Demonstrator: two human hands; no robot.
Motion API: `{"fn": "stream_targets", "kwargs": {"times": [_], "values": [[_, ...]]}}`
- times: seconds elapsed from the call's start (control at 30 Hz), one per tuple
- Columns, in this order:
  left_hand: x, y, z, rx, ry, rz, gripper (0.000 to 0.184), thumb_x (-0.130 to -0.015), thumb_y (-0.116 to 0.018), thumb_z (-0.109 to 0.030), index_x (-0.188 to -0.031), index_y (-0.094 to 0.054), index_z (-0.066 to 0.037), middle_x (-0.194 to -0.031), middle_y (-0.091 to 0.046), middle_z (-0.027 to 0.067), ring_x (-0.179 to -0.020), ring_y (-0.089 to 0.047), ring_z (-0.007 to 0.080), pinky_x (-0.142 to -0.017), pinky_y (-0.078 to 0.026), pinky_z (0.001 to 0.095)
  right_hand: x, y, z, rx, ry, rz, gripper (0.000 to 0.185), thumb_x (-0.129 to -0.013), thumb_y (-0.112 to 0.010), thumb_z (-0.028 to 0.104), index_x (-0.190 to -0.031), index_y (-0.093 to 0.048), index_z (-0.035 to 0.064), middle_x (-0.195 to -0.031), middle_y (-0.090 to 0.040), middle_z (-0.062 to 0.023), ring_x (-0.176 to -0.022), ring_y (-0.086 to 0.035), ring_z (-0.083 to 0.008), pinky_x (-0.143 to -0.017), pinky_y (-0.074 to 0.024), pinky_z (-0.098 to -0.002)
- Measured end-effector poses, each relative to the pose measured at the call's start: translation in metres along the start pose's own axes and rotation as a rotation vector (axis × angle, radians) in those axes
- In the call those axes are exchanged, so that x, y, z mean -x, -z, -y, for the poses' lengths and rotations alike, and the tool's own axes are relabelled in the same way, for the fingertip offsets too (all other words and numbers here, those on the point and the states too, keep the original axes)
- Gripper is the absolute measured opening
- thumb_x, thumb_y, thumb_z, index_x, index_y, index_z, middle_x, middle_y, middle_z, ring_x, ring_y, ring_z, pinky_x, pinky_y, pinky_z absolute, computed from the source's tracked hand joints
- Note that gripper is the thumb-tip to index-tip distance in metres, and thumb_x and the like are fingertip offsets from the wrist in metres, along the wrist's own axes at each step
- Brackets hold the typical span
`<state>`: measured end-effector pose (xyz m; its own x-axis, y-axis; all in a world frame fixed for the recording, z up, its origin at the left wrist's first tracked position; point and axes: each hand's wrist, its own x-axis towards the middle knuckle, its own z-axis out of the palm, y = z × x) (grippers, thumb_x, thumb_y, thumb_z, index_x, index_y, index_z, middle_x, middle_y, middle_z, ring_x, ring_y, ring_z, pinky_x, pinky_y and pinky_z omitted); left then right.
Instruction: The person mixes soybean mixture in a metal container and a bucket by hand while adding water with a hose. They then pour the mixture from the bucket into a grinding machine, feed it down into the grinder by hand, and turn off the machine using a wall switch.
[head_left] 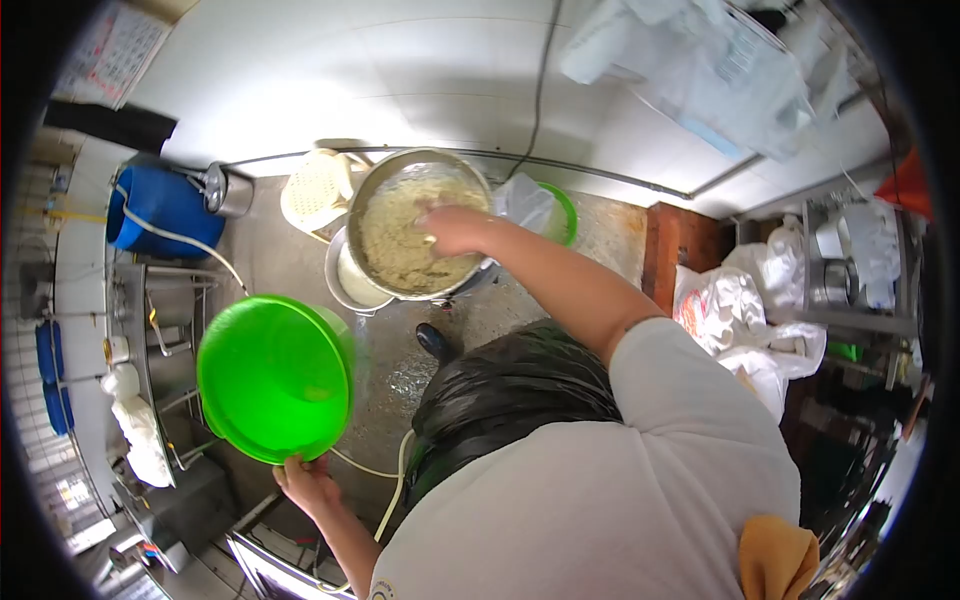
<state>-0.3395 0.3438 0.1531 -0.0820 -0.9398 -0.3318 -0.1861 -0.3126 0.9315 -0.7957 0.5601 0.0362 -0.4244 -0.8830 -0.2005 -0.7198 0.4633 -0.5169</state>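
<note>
My left hand (307, 480) grips the rim of a large bright green bucket (275, 380). The bucket is tilted so that its mouth faces me, and only a little wetness shows inside. My right hand (455, 228) reaches into a wide metal bowl (365, 270) with a pale, lumpy, dough-like mixture (395, 235) in it. The fingertips are partly sunk in that mixture and blurred, so their grip is unclear. Below and left of the bowl stands a metal pot (340, 270) of whitish contents.
A cream plastic stool (312, 192) stands by the wall. Left of it are a blue barrel (175, 215) and a hose (165, 222). A green basin (568, 215) with a plastic bag lies right of the bowl. White sacks (735, 310) fill the right side. The concrete floor (390, 370) looks wet.
</note>
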Motion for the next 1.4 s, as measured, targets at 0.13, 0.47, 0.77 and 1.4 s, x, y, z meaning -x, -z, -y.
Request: {"fn": "stream_targets", "kwargs": {"times": [0.13, 0.47, 0.77, 1.4], "values": [[0.062, -0.074, -0.052, -0.014, -0.39, 0.18, 0.039, -0.099, -0.057, -0.008, -0.137, -0.048, -0.005, -0.12, -0.064, 0.0133, -0.099, -0.067, 0.0234, -0.072, -0.059, 0.0321, 0.035, 0.011, 0.008, -0.357, -0.017, -0.39, 0.084, -0.09, -0.078, 0.049, -0.154, -0.047, 0.0042, -0.159, -0.04, -0.0278, -0.142, -0.05, -0.0413, -0.114, -0.047, -0.0491], [0.157, -0.217, -0.034, -0.248, -0.823, 1.128, 0.055, -0.097, -0.06, -0.001, -0.148, -0.041, 0.002, -0.135, -0.055, 0.0164, -0.12, -0.06, 0.0258, -0.101, -0.052, 0.038, 0.303, -0.017, -0.006, -0.869, -0.53, -0.734, 0.048, -0.095, -0.073, 0.018, -0.14, -0.06, 0.0055, -0.126, -0.07, -0.0135, -0.118, -0.065, -0.0248, -0.095, -0.056, -0.0403], [0.122, -0.325, 0.086, -1.006, -1.349, 1.05, 0.074, -0.093, -0.079, -0.035, -0.151, -0.047, -0.002, -0.15, -0.042, 0.0299, -0.138, -0.042, 0.0479, -0.117, -0.034, 0.0561, 0.432, -0.223, -0.069, -1.66, -1.15, -1.417, 0.042, -0.095, -0.065, 0.002, -0.135, -0.055, 0.0083, -0.112, -0.068, -0.0086, -0.098, -0.069, -0.0249, -0.079, -0.0587, -0.0424], [0.045, -0.378, 0.151, -1.139, -1.62, 1.053, 0.086, -0.107, -0.036, -0.064, -0.153, -0.038, 0.009, -0.154, -0.038, 0.0325, -0.141, -0.04, 0.048, -0.116, -0.031, 0.059, 0.263, -0.375, -0.358, -1.824, -1.61, -1.309, 0.043, -0.1, -0.068, 0.032, -0.134, -0.054, 0.0107, -0.114, -0.064, -0.0145, -0.087, -0.068, -0.0276, -0.063, -0.0564, -0.0389]]}}
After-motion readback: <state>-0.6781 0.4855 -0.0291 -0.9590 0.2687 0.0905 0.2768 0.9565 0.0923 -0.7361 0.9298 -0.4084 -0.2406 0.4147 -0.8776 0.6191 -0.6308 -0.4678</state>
